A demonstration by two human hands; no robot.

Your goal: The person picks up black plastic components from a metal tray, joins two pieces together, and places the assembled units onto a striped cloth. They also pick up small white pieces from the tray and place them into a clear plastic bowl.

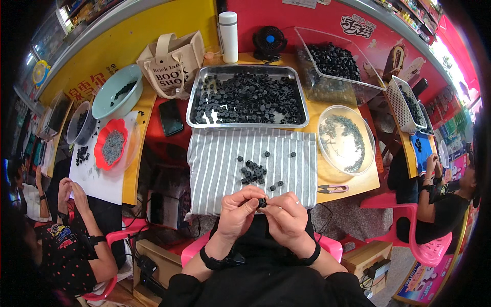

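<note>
Over the near edge of a grey-and-white striped cloth (215, 169), my left hand (236, 214) pinches a small round black plastic part (262, 202) between thumb and fingers. My right hand (286, 216) meets it there, its fingertips closed against the part's right side. Whether those fingertips also hold something tiny is hidden. Just beyond my hands lies a loose pile of the same black parts (253, 173), with several strays around it. Past the cloth, a metal tray (192, 110) holds a great many more.
To the right stand a clear round bowl (327, 153) of tiny greyish pieces, thread snips (332, 189) and a clear bin (365, 94) of black parts. A phone (170, 117), tote bag (179, 61), white bottle (228, 38) and small fan (269, 43) surround the tray. People work at both sides.
</note>
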